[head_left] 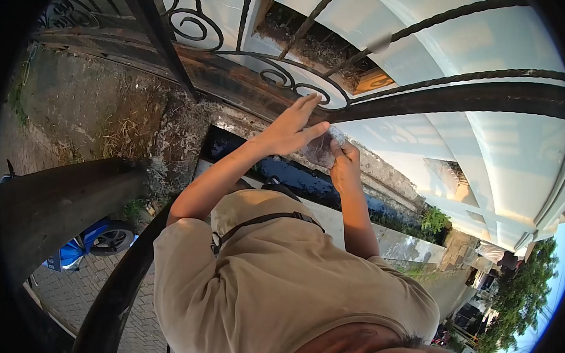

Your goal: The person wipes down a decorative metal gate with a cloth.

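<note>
My right hand [345,165] pinches a thin, flat, mottled brown-grey sheet [319,151] between thumb and fingers, and its kind is something I cannot tell. My left hand [293,127] is open, fingers and thumb stretched out, palm turned down over the sheet's upper left edge. The left thumb overlaps the top of the sheet in this view. Just beyond the left fingertips are the black iron scrolls [310,94] of a railing and its thick dark lower rail [449,101].
A dark water channel [295,176] runs below my hands, beside a white wall [483,149] with openings. A dark beam [75,192] and a curved black pipe [105,310] cross the left side. A blue motorcycle [87,245] stands on paving. A green tree [521,298] rises lower right.
</note>
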The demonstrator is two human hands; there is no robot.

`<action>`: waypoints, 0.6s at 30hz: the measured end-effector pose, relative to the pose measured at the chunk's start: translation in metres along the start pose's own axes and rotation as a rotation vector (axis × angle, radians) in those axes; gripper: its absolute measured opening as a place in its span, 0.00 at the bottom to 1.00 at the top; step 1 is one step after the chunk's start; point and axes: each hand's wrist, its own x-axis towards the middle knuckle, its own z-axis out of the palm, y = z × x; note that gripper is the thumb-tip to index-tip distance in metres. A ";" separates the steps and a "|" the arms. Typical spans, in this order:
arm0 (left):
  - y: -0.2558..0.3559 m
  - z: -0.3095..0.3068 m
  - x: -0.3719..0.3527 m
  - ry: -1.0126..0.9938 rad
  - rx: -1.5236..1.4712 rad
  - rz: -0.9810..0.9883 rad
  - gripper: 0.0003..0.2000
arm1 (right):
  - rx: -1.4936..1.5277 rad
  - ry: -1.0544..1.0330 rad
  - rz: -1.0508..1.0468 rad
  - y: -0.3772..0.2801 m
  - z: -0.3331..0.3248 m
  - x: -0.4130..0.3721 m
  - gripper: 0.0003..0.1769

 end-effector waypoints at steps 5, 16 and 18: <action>-0.031 0.081 -0.035 -0.149 -0.739 -0.470 0.19 | -0.157 -0.118 -0.007 -0.017 -0.029 0.015 0.11; -0.216 -0.022 0.007 1.179 0.082 -0.480 0.19 | -0.315 0.551 -0.928 -0.136 -0.056 0.075 0.25; -0.248 -0.036 0.026 1.426 0.287 -0.338 0.22 | -0.211 0.509 -0.829 -0.146 -0.040 0.085 0.25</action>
